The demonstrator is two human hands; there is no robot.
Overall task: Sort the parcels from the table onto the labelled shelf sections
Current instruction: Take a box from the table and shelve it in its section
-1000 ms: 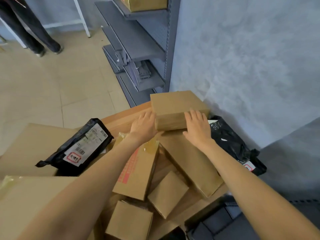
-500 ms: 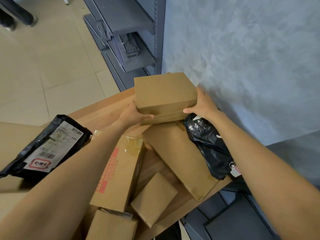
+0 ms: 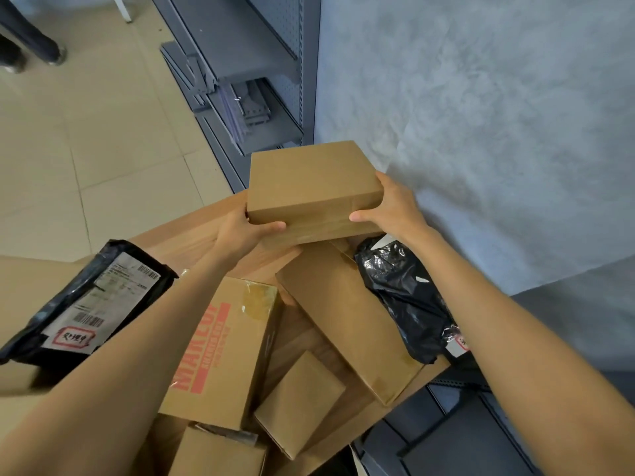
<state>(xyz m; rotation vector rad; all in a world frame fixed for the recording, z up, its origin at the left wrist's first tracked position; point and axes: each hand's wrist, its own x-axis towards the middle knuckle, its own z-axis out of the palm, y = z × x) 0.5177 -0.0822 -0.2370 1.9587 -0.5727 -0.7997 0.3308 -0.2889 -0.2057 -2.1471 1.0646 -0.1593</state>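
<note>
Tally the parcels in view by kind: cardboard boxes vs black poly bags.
Cardboard boxes: 7, namely held box, long box, red-print box, small box, bottom box, two flat ones far left
Black poly bags: 2
Total: 9

**Fig.: Room & fixtures around the sorting area**

Floor (image 3: 103, 139): large beige tiles w/ thin pale grout lines, evenly lit, no hard shadows. Wall (image 3: 481, 115): mottled blue-grey, plaster-like finish, fills the upper right. Against its left edge stands a grey metal shelving unit (image 3: 254, 60) w/ perforated back panel and stacked flat shelves; loose grey metal parts lie on a lower shelf (image 3: 252, 108). Table (image 3: 192, 231): light wood top, corner pointing toward the shelving. Lower right: dark grey metal frame or panels (image 3: 457, 438) on the floor, details unclear. Top left: a bystander's dark trouser legs & shoes (image 3: 31, 46), plus a white post (image 3: 122, 8) nearby.
</note>
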